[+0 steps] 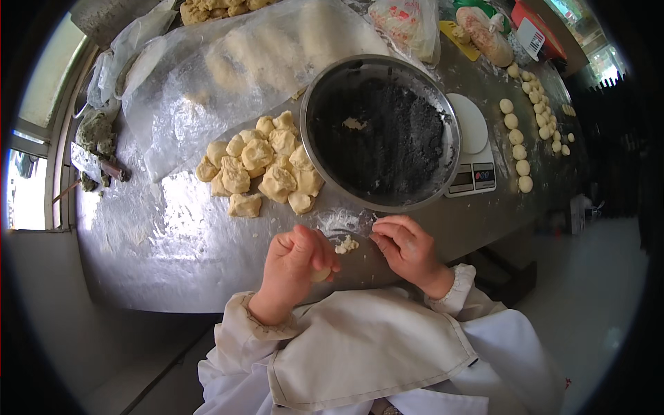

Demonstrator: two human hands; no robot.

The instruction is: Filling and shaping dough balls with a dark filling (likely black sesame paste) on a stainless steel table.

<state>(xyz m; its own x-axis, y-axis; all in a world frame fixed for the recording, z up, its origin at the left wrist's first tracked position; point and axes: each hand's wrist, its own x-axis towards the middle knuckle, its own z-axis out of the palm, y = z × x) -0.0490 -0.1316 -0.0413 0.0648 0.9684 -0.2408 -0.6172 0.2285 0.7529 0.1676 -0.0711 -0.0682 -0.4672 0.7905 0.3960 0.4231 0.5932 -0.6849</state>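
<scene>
My left hand (301, 257) is curled around a pale dough ball (321, 274), which shows below its fingers. To its right, my right hand (407, 246) has its thumb and fingertips drawn together near the bowl's lower rim; whether anything is pinched there is hard to tell. Between the hands, a small crumbly dough scrap (346, 245) lies on the steel table beside a patch of white flour (340, 222). A large metal bowl (381, 206) with dark powdery stuff inside stands just beyond my hands. Left of it is a heap of yellowish dough pieces (257, 154).
A digital kitchen scale (471, 179) stands right of the bowl. Rows of round dough balls (516, 137) lie farther right. Plastic sheeting (192, 98) covers dough at the back left. Filled plastic bags (404, 26) stand at the back. The steel table's edge (171, 312) runs before me.
</scene>
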